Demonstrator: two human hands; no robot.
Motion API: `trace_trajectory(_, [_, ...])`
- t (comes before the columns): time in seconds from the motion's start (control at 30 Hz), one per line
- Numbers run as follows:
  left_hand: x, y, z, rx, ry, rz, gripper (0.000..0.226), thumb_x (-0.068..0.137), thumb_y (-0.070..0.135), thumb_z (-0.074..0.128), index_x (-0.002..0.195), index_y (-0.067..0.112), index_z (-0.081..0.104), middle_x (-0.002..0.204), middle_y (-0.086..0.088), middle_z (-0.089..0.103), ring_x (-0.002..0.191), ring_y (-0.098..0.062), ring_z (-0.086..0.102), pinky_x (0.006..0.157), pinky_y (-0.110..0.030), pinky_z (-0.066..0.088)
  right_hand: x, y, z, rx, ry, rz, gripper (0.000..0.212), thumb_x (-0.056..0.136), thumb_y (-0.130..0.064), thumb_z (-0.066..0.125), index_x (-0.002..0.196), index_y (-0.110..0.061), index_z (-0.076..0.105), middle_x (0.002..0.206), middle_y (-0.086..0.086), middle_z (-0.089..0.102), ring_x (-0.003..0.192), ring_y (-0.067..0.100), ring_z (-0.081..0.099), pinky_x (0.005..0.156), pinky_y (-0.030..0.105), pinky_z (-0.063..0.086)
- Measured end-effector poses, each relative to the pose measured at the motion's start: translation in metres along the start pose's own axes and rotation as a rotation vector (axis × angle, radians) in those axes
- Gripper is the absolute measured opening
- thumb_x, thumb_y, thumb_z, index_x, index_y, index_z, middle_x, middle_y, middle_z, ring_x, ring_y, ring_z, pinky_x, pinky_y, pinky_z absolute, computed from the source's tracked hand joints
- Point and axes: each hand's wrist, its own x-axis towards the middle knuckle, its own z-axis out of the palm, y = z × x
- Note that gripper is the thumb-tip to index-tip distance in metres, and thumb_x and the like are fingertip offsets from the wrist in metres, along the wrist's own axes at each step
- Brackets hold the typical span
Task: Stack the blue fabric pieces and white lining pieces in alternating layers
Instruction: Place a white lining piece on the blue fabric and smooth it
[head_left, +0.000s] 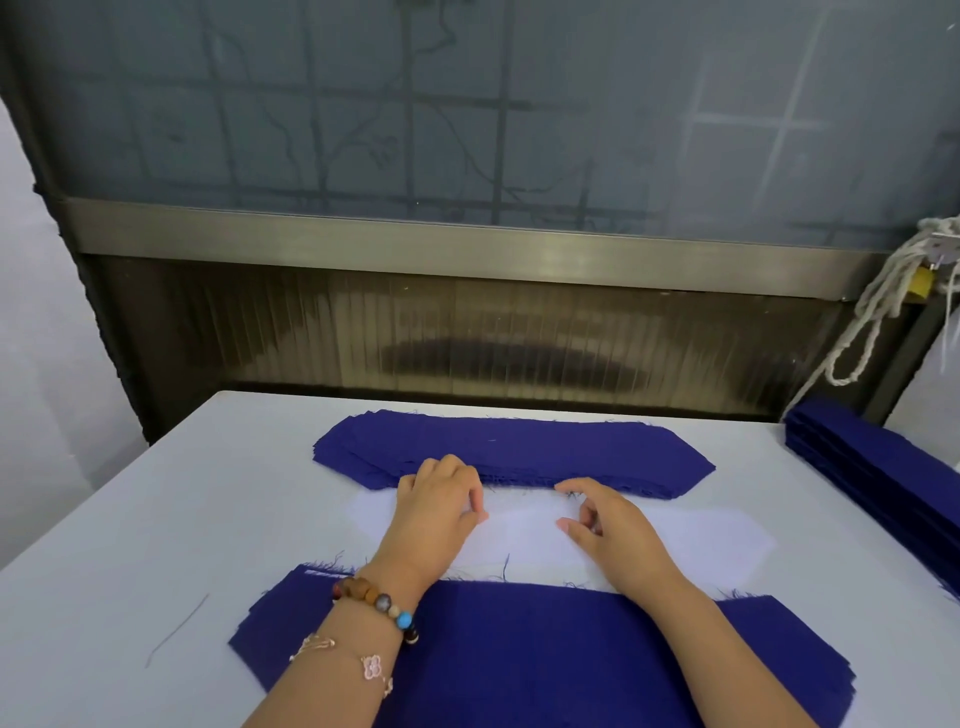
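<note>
Pale table (130, 519) | dark thread (176, 631) at left | white cord (878, 306), brass padlock (920, 283) at right | metal rail (467, 249) behind

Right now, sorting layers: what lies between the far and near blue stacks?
The white lining, under the left hand and right hand, seen in the head view.

Left hand (441, 501) and right hand (610, 527), fingers loosely curled, over white lining piece (701, 540) between far blue stack (545, 447) and near blue stack (545, 654).
</note>
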Motion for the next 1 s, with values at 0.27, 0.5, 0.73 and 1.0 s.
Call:
trace_trajectory(0.27, [-0.002,-0.001,-0.006,-0.08,0.067,0.11,0.025,0.092,0.025,0.064,0.108,0.037,0.05,0.093,0.02,0.052,0.089,-0.001,0.046,0.091,-0.02,0.027,0.001,0.001,0.002,-0.022,-0.005,-0.008,0.036,0.093,-0.029,0.06,0.127,-0.037,0.053,0.085,-0.011,0.051,0.075,0.007,0.05,0.065,0.009,0.041])
trace_trajectory(0.5, [-0.003,-0.011,-0.014,-0.22,0.027,0.088,0.004,0.085,0.03,0.071,0.086,0.03,0.067,0.087,0.015,0.059,0.086,-0.003,0.054,0.086,-0.026,0.043,0.001,0.0,-0.001,-0.066,-0.044,-0.051,0.045,0.097,-0.021,0.053,0.133,-0.047,0.045,0.086,-0.01,0.047,0.078,0.006,0.049,0.071,0.01,0.041])
trace_trajectory(0.73, [-0.004,-0.02,-0.012,-0.393,-0.056,-0.006,0.019,0.083,0.024,0.073,0.075,0.039,0.066,0.085,0.023,0.068,0.09,0.004,0.059,0.08,-0.01,0.042,0.0,-0.002,-0.004,-0.124,-0.053,-0.029,0.024,0.098,-0.024,0.051,0.12,-0.034,0.053,0.102,-0.008,0.047,0.083,0.004,0.05,0.073,0.01,0.04])
trace_trajectory(1.0, [-0.003,-0.024,-0.008,-0.447,-0.066,-0.021,0.016,0.082,0.02,0.076,0.078,0.032,0.067,0.087,0.018,0.068,0.089,0.001,0.06,0.085,-0.017,0.046,-0.001,0.01,-0.026,-0.062,-0.062,0.086,0.015,0.094,-0.027,0.059,0.106,-0.029,0.051,0.09,-0.013,0.04,0.072,0.001,0.045,0.06,0.009,0.034])
